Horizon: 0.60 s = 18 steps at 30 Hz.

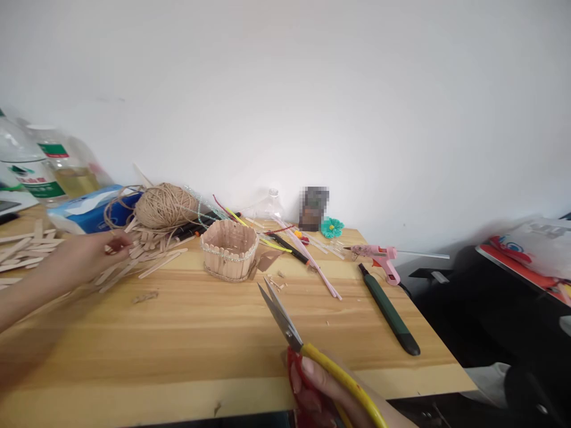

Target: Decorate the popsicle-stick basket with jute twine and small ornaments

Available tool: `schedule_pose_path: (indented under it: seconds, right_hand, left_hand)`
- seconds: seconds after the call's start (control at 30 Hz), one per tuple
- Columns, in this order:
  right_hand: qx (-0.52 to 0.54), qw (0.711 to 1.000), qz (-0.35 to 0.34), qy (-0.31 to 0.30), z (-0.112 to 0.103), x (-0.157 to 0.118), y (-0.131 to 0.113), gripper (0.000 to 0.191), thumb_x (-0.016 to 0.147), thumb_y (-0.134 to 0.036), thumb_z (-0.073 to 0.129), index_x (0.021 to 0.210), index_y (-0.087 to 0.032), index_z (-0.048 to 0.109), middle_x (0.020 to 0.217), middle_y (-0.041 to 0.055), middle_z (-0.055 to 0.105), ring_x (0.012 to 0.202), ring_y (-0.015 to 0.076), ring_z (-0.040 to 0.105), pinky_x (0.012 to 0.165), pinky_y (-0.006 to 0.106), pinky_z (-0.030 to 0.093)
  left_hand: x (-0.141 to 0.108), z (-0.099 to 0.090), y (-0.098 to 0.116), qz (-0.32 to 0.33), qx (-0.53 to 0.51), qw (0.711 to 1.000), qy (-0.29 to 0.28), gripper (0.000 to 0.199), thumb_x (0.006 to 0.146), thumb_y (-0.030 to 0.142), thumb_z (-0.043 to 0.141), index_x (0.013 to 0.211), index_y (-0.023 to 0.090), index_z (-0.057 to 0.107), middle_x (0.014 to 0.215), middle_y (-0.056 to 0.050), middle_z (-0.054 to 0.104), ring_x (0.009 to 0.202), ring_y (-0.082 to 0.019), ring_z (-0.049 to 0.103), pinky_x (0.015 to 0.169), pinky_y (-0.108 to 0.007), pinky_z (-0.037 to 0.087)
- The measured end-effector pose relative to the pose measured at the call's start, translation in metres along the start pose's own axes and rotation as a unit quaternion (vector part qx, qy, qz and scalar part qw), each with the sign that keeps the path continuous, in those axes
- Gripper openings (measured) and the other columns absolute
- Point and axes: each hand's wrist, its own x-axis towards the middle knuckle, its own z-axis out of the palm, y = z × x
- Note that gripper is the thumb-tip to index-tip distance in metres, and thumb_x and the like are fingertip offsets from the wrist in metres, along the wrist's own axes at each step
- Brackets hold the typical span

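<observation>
My right hand [319,380], low in the picture, grips scissors [285,324] with yellow and red handles; their blades point up and left, slightly parted. On the left, my left hand [96,252] hovers at the pile of wooden craft sticks [151,246], fingertips pinched together. Whether a thin thing sits between them I cannot make out. Between the hands stands a small basket [227,267] built of upright craft sticks, with a glittery band around its side. Behind my left hand lies a ball of jute twine [165,205].
A pink glue gun [383,258] and a dark green pen-shaped tool [390,315] lie at the right. Pink sticks [314,267], a teal flower [332,227] and a clear bottle [270,205] are toward the wall. Bottles [66,163] and a blue tissue pack [96,208] stand back left.
</observation>
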Motion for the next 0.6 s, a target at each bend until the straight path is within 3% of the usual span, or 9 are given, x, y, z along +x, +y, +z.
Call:
schedule_pose_path:
  seconds: [0.07, 0.23, 0.3, 0.4, 0.5, 0.6]
  right_hand:
    - [-0.033, 0.999, -0.021, -0.004, -0.001, 0.002, -0.001, 0.055, 0.078, -0.072, 0.047, 0.073, -0.018, 0.048, 0.05, -0.0082, 0.039, 0.036, 0.0022, 0.031, 0.035, 0.016, 0.024]
    - [-0.064, 0.997, -0.042, 0.02, 0.001, 0.006, -0.009, 0.056, 0.074, -0.071, 0.049, 0.058, -0.017, 0.048, 0.043, -0.007, 0.038, 0.032, 0.0021, 0.027, 0.033, 0.018, 0.021]
    - [-0.059, 0.996, -0.019, 0.06, 0.005, 0.009, -0.013, 0.042, 0.074, -0.054, 0.056, 0.055, -0.017, 0.05, 0.039, -0.0066, 0.038, 0.032, 0.0036, 0.028, 0.034, 0.018, 0.022]
    - [-0.035, 0.991, 0.015, 0.126, 0.012, 0.016, -0.016, 0.007, 0.062, -0.023, 0.057, 0.064, -0.019, 0.052, 0.045, -0.0072, 0.045, 0.036, 0.0067, 0.038, 0.037, 0.019, 0.029]
    - [-0.037, 0.983, -0.067, 0.165, 0.018, 0.025, -0.011, 0.017, 0.054, -0.012, 0.054, 0.068, -0.02, 0.051, 0.057, -0.0063, 0.048, 0.049, 0.009, 0.046, 0.045, 0.02, 0.035]
    - [-0.017, 0.971, -0.141, 0.194, 0.027, 0.032, -0.005, 0.018, 0.053, -0.01, 0.054, 0.068, -0.021, 0.053, 0.061, -0.0044, 0.052, 0.058, 0.0109, 0.05, 0.052, 0.021, 0.037]
  left_hand:
    - [-0.008, -0.003, 0.024, -0.02, -0.044, 0.999, -0.011, 0.046, 0.079, 0.053, 0.039, 0.086, 0.012, 0.058, 0.075, 0.008, 0.062, 0.076, -0.011, 0.054, 0.077, -0.017, 0.034]
    - [-0.051, -0.001, 0.103, 0.009, -0.242, 0.962, -0.13, 0.024, 0.07, 0.035, 0.064, 0.082, 0.014, 0.068, 0.08, 0.006, 0.068, 0.08, -0.014, 0.058, 0.072, -0.017, 0.04]
    - [-0.07, 0.008, 0.127, 0.016, -0.309, 0.937, -0.159, 0.021, 0.071, 0.037, 0.065, 0.08, 0.018, 0.071, 0.082, 0.004, 0.07, 0.078, -0.016, 0.06, 0.072, -0.02, 0.043]
    - [-0.093, 0.025, 0.153, 0.045, -0.418, 0.879, -0.224, 0.02, 0.068, 0.039, 0.068, 0.073, 0.02, 0.072, 0.084, 0.0, 0.069, 0.073, -0.016, 0.06, 0.062, -0.022, 0.046]
    - [-0.11, 0.035, 0.174, 0.033, -0.457, 0.84, -0.29, 0.016, 0.067, 0.034, 0.067, 0.072, 0.019, 0.071, 0.073, -0.001, 0.067, 0.065, -0.015, 0.058, 0.06, -0.023, 0.046]
    - [-0.122, 0.04, 0.191, -0.012, -0.489, 0.821, -0.294, 0.013, 0.06, 0.028, 0.069, 0.068, 0.018, 0.066, 0.066, 0.001, 0.065, 0.065, -0.015, 0.059, 0.06, -0.022, 0.045]
